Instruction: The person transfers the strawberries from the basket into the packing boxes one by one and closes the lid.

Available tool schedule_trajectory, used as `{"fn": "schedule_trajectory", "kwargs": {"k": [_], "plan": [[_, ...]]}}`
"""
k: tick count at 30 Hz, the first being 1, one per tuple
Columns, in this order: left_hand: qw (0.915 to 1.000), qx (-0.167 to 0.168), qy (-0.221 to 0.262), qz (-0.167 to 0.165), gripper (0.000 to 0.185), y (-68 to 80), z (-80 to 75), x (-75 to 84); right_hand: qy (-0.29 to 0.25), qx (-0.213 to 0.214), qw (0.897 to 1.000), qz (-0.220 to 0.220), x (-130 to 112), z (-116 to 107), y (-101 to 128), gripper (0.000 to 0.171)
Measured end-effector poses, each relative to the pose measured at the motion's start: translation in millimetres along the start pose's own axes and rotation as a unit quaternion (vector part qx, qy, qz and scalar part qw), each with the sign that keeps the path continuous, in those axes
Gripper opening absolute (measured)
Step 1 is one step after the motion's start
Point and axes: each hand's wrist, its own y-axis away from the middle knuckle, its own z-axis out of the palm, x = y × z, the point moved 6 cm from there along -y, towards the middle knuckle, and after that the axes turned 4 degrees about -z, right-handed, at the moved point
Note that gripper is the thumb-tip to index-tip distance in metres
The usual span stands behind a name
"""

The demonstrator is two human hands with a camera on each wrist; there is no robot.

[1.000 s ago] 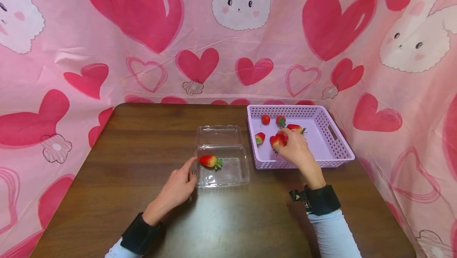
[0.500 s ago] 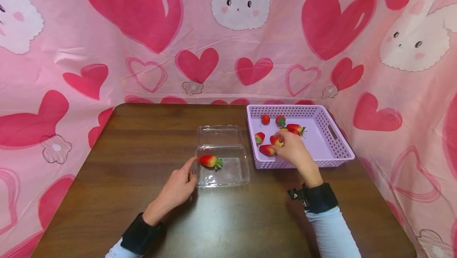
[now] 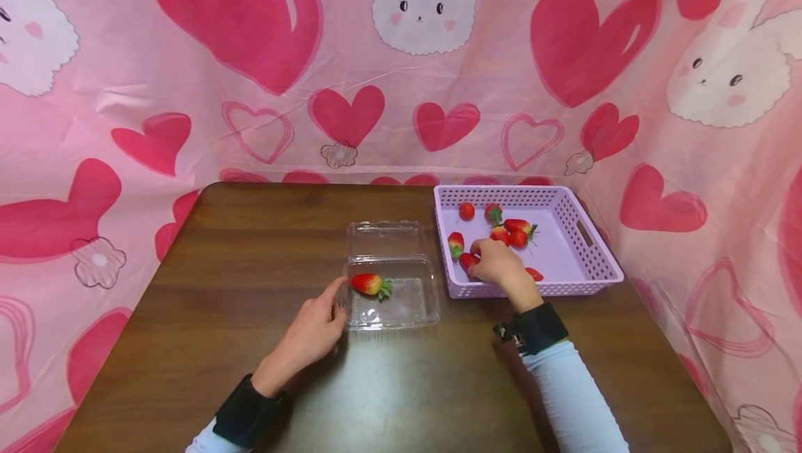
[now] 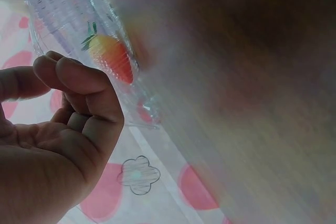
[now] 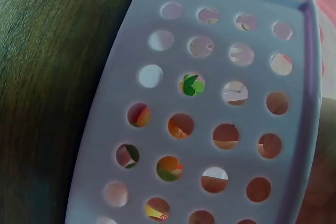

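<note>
My left hand [image 3: 311,328] lies at the left side of a clear plastic clamshell box [image 3: 407,310], its straight index finger touching the rim and the other fingers bent under. One strawberry [image 3: 370,284] with green leaves lies in the box, also visible beyond the bent fingers [image 4: 86,82] in the left wrist view. In the lilac basket [image 3: 583,268], my right hand [image 3: 501,264] pinches a red strawberry [image 3: 467,263] between thumb and fingers near the front left corner. Through the basket's holes, the right wrist view shows bits of strawberry [image 5: 181,127] and fingers.
Several more strawberries [image 3: 517,238] lie in the basket, one [image 3: 455,245] against its left wall and one [image 3: 534,273] by the right wrist. The box's lid [image 3: 385,239] is folded back. Pink heart-printed cloth [image 3: 351,63] hangs behind the brown table [image 3: 276,230].
My right hand has let go of one strawberry and shifted left and toward me to another at the basket's front left. My left hand and the box have stayed put.
</note>
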Motion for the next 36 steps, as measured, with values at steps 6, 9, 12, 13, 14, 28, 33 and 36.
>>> {"fn": "schedule_trajectory", "kwargs": {"k": [6, 9, 12, 13, 14, 28, 33, 36], "plan": [[1.0000, 0.001, 0.003, 0.005, 0.064, 0.3, 0.4, 0.3, 0.002, 0.001, 1.000, -0.012, 1, 2, -3, 0.045], [1.0000, -0.004, 0.007, 0.002, 0.064, 0.0, 0.0, 0.3, -0.009, -0.001, 1.000, -0.012, 1, 2, -2, 0.048], [0.9999, -0.007, 0.009, 0.001, 0.064, -0.2, -0.2, 0.0, -0.021, 0.000, 1.000, -0.010, 2, 1, 1, 0.051], [0.9999, -0.007, 0.009, 0.002, 0.064, -0.3, -0.2, -0.1, -0.023, 0.001, 1.000, -0.011, 1, 0, 2, 0.052], [1.0000, -0.006, 0.007, 0.003, 0.064, -0.4, -0.2, 0.0, -0.027, 0.002, 1.000, -0.011, 1, 0, 3, 0.052], [1.0000, -0.006, 0.007, 0.001, 0.064, 0.8, 0.0, -0.8, -0.036, 0.043, 0.998, -0.028, -12, -17, 17, 0.050], [0.9999, -0.009, 0.010, 0.001, 0.064, 0.5, 0.0, 0.0, -0.036, 0.056, 0.997, -0.038, -19, -23, 21, 0.047], [0.9999, -0.010, 0.012, 0.000, 0.064, 0.1, -0.5, 0.4, -0.039, 0.072, 0.995, -0.055, -25, -27, 24, 0.045]]}}
